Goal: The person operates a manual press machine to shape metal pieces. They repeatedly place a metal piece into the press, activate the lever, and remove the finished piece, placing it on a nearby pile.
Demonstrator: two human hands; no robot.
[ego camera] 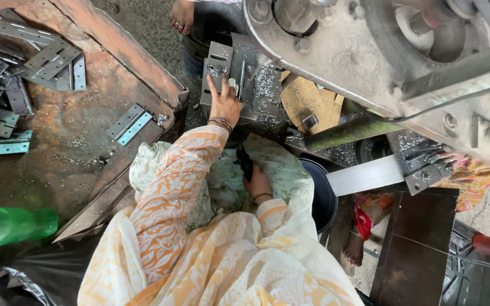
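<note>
Left hand (pixel 224 102) is stretched fwd, fingers spread and pressing a gray metal hinge plate (pixel 220 67) on the press bed (pixel 265 90), directly ahead of the body and up-frame. The plate's long axis runs approx. away from the person. Right hand (pixel 258 182) is well back at the lap, closed on a dark tool (pixel 245 161) pointing fwd toward the bed; the left is far nearer the plate.
</note>
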